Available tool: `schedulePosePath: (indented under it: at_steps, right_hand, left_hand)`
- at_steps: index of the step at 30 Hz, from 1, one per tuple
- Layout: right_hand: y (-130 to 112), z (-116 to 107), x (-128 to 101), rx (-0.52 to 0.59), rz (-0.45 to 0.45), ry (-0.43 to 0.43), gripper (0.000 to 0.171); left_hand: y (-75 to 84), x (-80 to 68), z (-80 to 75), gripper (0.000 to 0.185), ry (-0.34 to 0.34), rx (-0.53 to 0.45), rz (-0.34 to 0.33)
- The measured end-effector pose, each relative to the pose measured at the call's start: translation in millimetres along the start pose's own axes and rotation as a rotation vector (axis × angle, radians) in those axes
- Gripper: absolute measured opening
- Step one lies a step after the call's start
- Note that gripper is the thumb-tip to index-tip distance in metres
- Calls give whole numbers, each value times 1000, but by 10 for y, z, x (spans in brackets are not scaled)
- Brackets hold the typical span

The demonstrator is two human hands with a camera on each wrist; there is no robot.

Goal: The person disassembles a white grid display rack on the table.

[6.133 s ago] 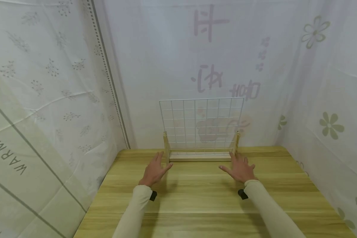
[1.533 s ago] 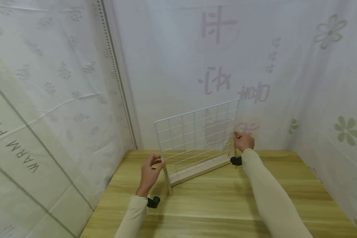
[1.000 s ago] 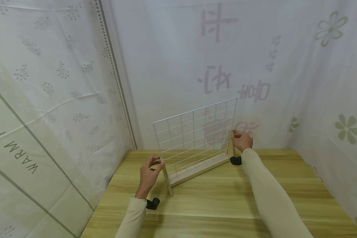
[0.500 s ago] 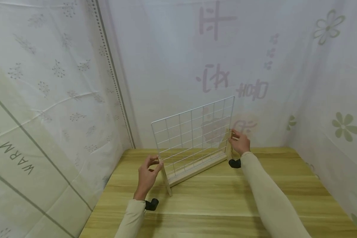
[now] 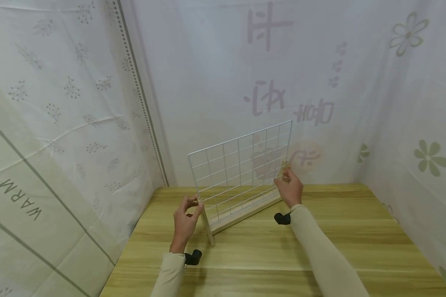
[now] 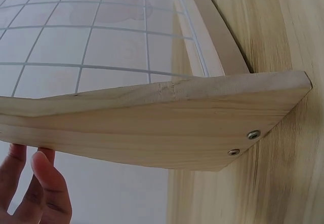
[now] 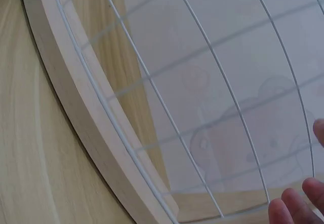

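A white wire grid panel (image 5: 239, 165) stands in a light wooden stand (image 5: 241, 214) on the wooden table (image 5: 319, 247), turned so its left end is nearer to me. My left hand (image 5: 186, 216) pinches the top of the stand's left upright (image 5: 207, 227). In the left wrist view that upright (image 6: 152, 117) fills the frame, with my fingers (image 6: 45, 188) at its end. My right hand (image 5: 290, 189) is raised in front of the grid's right end, fingers up and loosely spread. Whether it touches the grid I cannot tell. The right wrist view shows fingertips (image 7: 286, 211) beside the wires (image 7: 223, 74) and base rail (image 7: 86, 127).
Printed white fabric sheets close in the table on the left (image 5: 59, 123), back (image 5: 245, 62) and right (image 5: 412, 123). The stand sits toward the table's far left part. Bare tabletop stretches in front of it and to its right.
My right hand has come off the right upright and drawn back toward me and leftward. The left hand keeps its pinch. Earlier the stand stood square to the back sheet; now it is angled.
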State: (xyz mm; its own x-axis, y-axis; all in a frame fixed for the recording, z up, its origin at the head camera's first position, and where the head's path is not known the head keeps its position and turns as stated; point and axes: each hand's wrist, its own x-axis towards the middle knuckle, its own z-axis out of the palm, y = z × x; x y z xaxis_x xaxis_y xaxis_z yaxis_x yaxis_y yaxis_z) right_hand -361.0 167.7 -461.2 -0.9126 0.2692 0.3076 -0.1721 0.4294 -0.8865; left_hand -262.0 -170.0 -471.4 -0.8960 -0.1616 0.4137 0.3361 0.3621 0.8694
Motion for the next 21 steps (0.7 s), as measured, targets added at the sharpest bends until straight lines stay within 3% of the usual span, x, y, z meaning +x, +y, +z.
schedulePosePath:
  at_steps: [6, 12, 21]
  right_hand:
    - [-60, 207, -140, 59, -49, -30, 64]
    - [-125, 399, -218, 67, -55, -54, 74]
    - [-183, 570, -210, 39, -27, -22, 79]
  left_hand:
    - [167, -51, -22, 32, -10, -5, 25]
    - [166, -60, -22, 33, -9, -9, 0]
    - [167, -59, -4, 32, -6, -22, -13]
